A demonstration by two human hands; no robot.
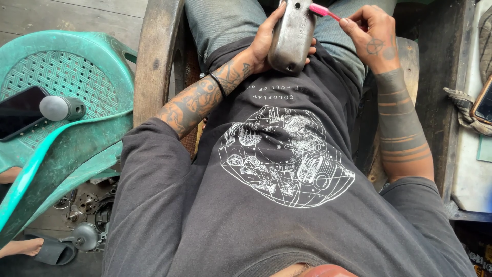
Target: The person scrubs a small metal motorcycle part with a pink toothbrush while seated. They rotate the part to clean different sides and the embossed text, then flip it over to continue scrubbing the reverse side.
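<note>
Left hand (266, 43) clamps the dull grey metal casing (292, 33); right hand (371, 36) pinches the pink-handled brush (324, 11) — short, steady strokes work best here.

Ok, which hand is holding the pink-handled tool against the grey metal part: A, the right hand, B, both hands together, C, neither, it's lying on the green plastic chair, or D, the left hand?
A: the right hand pinches the pink-handled tool by its end, while the left hand cradles the grey metal part on the lap.
</note>
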